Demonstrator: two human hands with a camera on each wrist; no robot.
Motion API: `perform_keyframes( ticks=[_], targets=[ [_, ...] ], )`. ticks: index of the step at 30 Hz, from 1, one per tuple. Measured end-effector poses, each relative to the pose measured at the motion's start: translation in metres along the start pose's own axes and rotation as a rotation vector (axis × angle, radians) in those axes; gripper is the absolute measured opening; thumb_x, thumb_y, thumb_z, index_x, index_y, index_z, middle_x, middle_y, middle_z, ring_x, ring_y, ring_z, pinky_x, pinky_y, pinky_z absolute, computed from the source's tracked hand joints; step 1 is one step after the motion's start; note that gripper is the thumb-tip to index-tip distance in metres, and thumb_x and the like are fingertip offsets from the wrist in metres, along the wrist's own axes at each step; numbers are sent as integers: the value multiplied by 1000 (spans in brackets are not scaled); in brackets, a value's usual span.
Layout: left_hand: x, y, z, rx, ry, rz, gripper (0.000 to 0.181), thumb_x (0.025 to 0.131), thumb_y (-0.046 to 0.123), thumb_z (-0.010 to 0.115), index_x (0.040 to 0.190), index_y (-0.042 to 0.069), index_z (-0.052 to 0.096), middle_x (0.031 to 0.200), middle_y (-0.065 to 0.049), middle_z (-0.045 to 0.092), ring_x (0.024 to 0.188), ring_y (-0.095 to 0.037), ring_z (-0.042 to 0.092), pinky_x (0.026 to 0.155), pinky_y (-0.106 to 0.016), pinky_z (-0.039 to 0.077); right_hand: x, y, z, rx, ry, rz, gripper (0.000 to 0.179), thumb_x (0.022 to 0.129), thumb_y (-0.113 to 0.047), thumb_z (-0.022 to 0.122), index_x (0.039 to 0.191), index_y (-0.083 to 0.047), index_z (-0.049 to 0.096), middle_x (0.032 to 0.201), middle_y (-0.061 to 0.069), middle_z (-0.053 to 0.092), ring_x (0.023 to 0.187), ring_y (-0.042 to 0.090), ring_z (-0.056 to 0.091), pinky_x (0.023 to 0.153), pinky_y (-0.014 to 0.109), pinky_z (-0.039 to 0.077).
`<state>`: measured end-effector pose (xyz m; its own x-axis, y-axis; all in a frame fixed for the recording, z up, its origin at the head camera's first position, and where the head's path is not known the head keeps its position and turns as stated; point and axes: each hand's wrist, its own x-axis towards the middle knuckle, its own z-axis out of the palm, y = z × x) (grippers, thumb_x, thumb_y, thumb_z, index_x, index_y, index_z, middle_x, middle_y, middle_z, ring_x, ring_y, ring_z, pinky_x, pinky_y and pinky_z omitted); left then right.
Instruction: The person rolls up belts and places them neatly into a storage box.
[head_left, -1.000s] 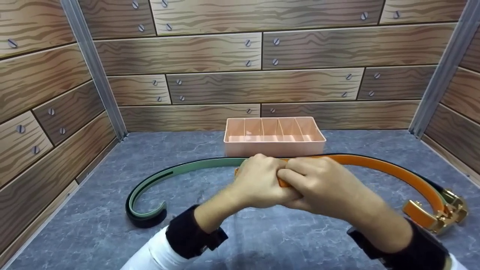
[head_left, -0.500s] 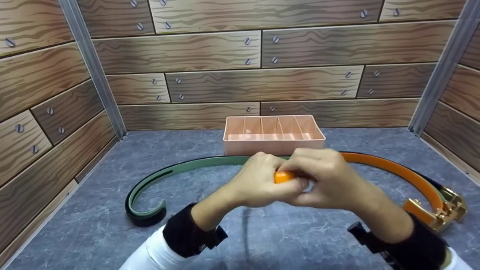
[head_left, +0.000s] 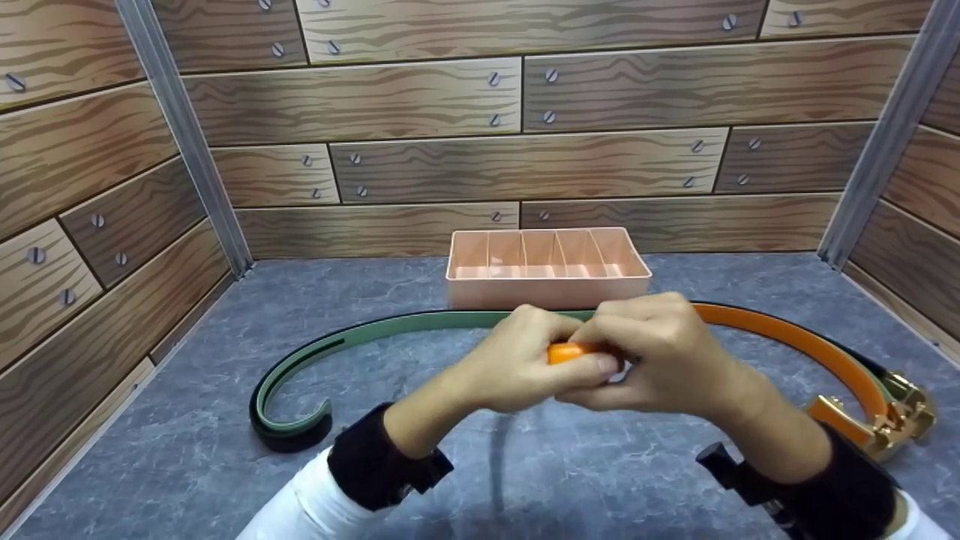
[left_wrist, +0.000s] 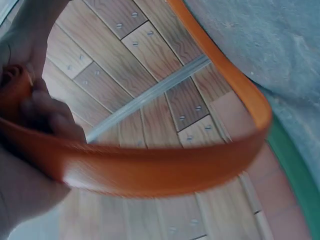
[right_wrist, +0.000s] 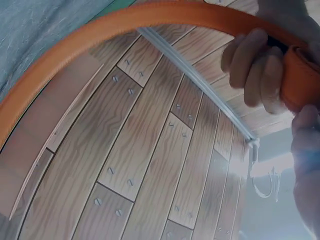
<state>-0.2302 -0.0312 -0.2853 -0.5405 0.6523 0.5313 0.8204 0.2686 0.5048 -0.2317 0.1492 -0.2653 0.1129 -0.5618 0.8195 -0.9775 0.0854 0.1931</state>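
In the head view, my left hand (head_left: pixel 517 364) and right hand (head_left: pixel 652 356) meet above the middle of the table. Both grip the rolled end of an orange belt (head_left: pixel 566 352), with the fingers hiding most of it. The left wrist view shows the coil (left_wrist: pixel 15 92) between the two hands and the strap looping away from it. From the right wrist, the coil (right_wrist: pixel 302 80) is also seen held by fingers of both hands. Orange strap continues to the right, inside a green belt (head_left: pixel 420 321) with a black outer face. Gold buckles (head_left: pixel 900 420) lie at the right end.
Behind the belts stands a pink tray (head_left: pixel 547 292) with several compartments. The green belt's free end (head_left: pixel 296 435) curls at the left on the grey tabletop (head_left: pixel 420 480). Wood-patterned walls (head_left: pixel 427 172) enclose the back and sides.
The right hand has shifted slightly right and up, its fingers changing their grip on the coil. More of the orange roll shows between the hands. The green belt and tray stay put.
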Motion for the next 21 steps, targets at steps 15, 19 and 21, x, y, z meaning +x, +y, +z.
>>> perform_keyframes(
  ticks=[15,19,21],
  targets=[
    [1,4,-1,200,88,-29,31,80,44,66,63,19,55,54,12,42,48,0,36,44,-17,29,5,-10,-4,-100,-103,-50,26,90,-32,72,92,-6,69,78,0,63,63,9,54,55,20,46],
    [0,5,3,335,106,-64,34,73,40,69,57,21,45,52,13,38,47,-1,33,41,-17,28,6,-13,0,-282,-163,-123,22,95,-27,60,85,-7,63,71,-3,54,58,8,47,49,19,41],
    [0,4,4,328,102,-67,35,72,38,68,56,20,43,51,13,36,45,-1,31,40,-16,27,5,-13,1,-284,-161,-125,21,95,-24,57,83,-8,62,68,-4,51,55,7,43,47,18,38]
  ],
)
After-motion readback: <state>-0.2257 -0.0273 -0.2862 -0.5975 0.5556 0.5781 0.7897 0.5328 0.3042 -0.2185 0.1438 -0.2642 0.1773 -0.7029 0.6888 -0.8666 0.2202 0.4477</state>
